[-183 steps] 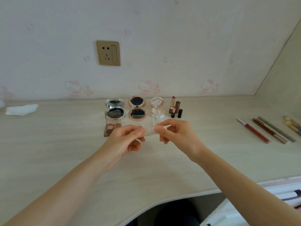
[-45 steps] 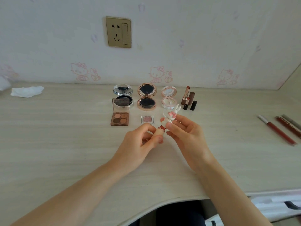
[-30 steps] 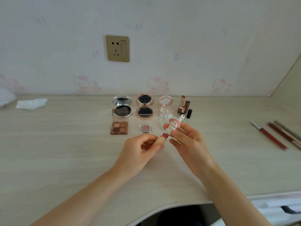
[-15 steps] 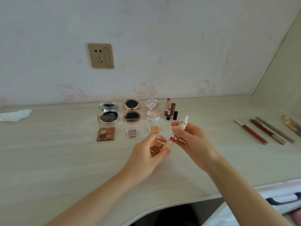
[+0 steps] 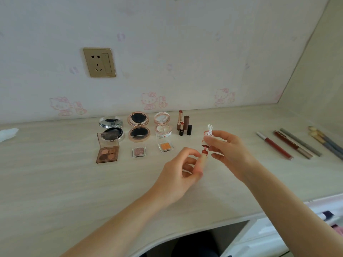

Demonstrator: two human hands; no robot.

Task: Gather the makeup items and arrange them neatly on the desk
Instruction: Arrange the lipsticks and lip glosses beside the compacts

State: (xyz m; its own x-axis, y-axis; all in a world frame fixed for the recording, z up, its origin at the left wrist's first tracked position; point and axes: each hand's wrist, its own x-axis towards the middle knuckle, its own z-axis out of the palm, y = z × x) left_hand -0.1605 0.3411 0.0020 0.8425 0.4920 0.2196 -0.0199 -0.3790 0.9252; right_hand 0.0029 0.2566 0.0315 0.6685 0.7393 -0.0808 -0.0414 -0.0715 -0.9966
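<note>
Two hands pinch things: left [image 5: 178, 169] a beige tube [image 5: 203, 158], right [image 5: 227, 149] its bunny-topped cap [image 5: 208, 133].

No readable text, brand name or number is showing anywhere in the view. The wallpaper [image 5: 167, 52] is carrying only faint pink cartoon cat figures, without words. The eyeshadow palette [image 5: 107, 151] lid is bearing a small dark mark, too blurred to read. The lipstick tubes [image 5: 183, 125] are showing no legible lettering.
</note>
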